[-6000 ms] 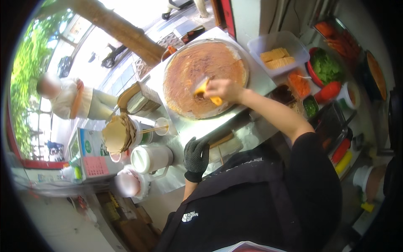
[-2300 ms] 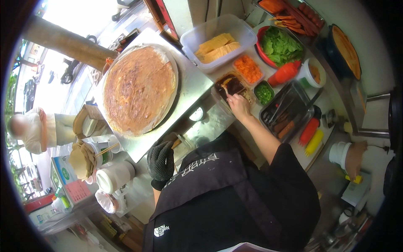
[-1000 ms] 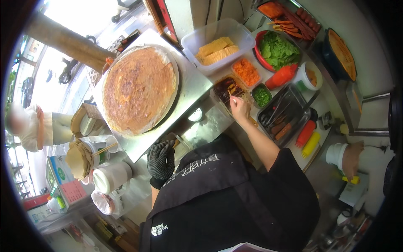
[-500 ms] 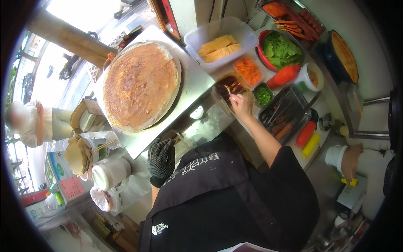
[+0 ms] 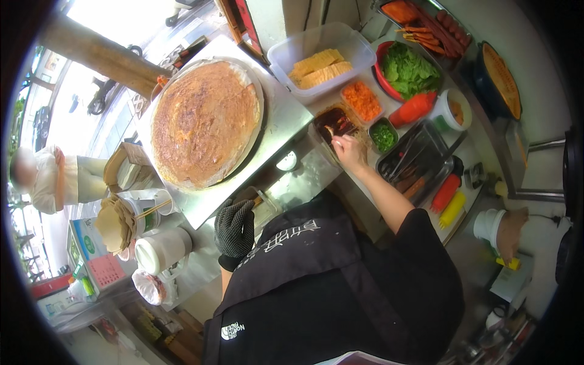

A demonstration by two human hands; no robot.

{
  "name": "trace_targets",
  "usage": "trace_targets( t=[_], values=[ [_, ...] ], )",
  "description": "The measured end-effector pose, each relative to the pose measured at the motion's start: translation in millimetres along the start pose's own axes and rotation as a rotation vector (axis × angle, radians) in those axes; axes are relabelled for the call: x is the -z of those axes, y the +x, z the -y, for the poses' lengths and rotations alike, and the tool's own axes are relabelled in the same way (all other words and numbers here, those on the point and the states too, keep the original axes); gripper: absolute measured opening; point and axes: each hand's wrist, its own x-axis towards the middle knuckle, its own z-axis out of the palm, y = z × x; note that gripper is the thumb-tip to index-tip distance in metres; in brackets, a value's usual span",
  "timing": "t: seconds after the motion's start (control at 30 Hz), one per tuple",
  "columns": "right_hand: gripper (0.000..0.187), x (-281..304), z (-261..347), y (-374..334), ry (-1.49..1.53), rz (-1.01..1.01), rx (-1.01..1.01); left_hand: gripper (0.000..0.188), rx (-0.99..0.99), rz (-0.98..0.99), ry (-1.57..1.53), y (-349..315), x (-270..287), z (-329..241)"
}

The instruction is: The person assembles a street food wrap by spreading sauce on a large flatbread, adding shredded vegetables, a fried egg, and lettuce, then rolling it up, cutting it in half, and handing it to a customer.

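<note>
A shiny silver metal worktop (image 5: 310, 182) runs in front of the person. At the left sits a big, flat, round pancake (image 5: 204, 125), brown and orange on top with a pale edge. Right of it is a clear plastic box (image 5: 338, 41) with yellow blocks in it. Next in size comes a black, long tray (image 5: 427, 137) holding brown sausages, then a round red bowl (image 5: 381, 67) full of green leaves. A red plastic squeeze bottle (image 5: 412, 109) lies just beside the bowl. Near the box is a see-through plastic tub (image 5: 320, 137) with dark brown sauce (image 5: 338, 114) inside.

The left hand (image 5: 234, 228) wears a dark grey glove with dots. Its fingers are bent, near the pancake's silver stand (image 5: 280, 103), and I cannot tell if it holds anything. The bare right hand (image 5: 351, 152) is over the sauce tub, fingers pinched around something.

Just beside that tub are a small tub of orange bits (image 5: 362, 101) and a smaller one of chopped greens (image 5: 383, 135). Smallest is the thin pale tool (image 5: 330, 130) in the right hand, reaching to the sauce
</note>
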Motion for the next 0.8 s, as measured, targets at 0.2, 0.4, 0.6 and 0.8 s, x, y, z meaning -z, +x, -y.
trace_targets(
  t=[0.2,0.4,0.6,0.8],
  values=[
    [0.019,23.3,-19.4,6.3,-0.044,-0.065,-0.13,0.018,0.016,0.014,-0.019,-2.8,-2.2,2.5],
    [0.023,12.9,-29.6,16.8,-0.198,0.015,-0.227,0.018,0.011,0.017,-0.002,-1.3,-1.7,-1.7],
    [0.024,17.1,-23.8,45.5,-0.191,0.175,-0.178,0.017,-0.002,0.005,0.023,-5.9,-1.9,-1.1],
    [0.025,16.9,-49.3,88.0,-0.432,0.3,-0.005,0.019,-0.002,0.01,0.003,-10.8,-0.6,1.2]
  ],
)
